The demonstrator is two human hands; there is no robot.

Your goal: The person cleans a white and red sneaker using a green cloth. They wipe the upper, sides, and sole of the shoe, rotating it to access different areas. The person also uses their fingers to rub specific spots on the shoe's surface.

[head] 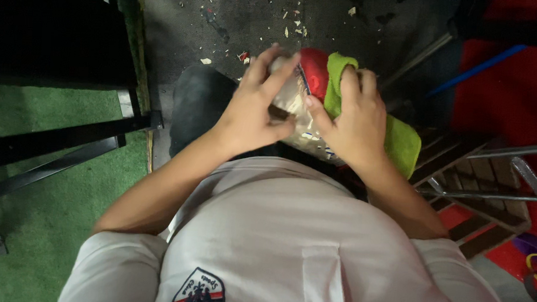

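Scattered wood chips are littering the dark floor (pixel 256 17) beyond both hands. Left hand (pixel 252 108) and right hand (pixel 354 121) are clamping a rounded red-and-pale object (pixel 304 86) between them, a green cloth (pixel 401 142) bunching under the right palm. It seems rigid, smooth, possibly slippery; cradling its sides looks safest.

I see a rounded object (pixel 301 95), glossy, red at its top and pale with small printed marks lower down; what it is I cannot tell. It sits raised above my lap, mostly covered. A bright green cloth (pixel 396 135) lies against its right side, folded over the red top and hanging down lower right.
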